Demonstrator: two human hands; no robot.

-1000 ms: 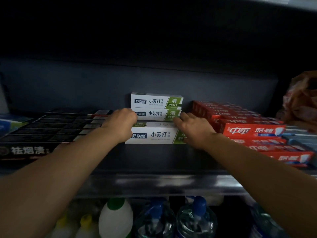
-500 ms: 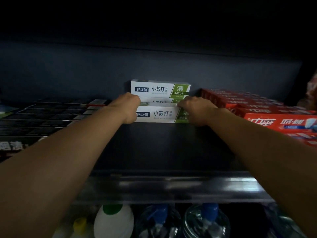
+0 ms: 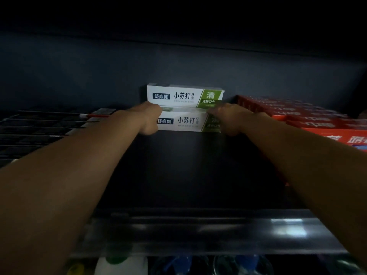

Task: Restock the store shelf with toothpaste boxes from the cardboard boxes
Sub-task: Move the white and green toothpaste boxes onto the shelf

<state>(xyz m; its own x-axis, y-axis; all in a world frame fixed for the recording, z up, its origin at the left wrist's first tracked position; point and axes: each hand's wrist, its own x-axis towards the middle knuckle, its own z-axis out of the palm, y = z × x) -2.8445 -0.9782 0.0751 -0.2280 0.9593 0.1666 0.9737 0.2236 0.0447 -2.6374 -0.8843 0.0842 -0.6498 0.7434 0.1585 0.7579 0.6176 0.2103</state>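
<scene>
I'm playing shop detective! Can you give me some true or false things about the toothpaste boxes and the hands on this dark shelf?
1. Both hands hold the front white-and-green cardboard toothpaste box, the left hand and right hand at its ends. True.
2. The red cardboard toothpaste boxes sit left of the white ones. False: they sit on the right.
3. Another white-and-green toothpaste box shows behind and above the held one. True.
4. The black toothpaste boxes stand upright. False: they lie flat in rows.
5. The dark shelf is full at the front. False: it is bare between the arms.
</scene>
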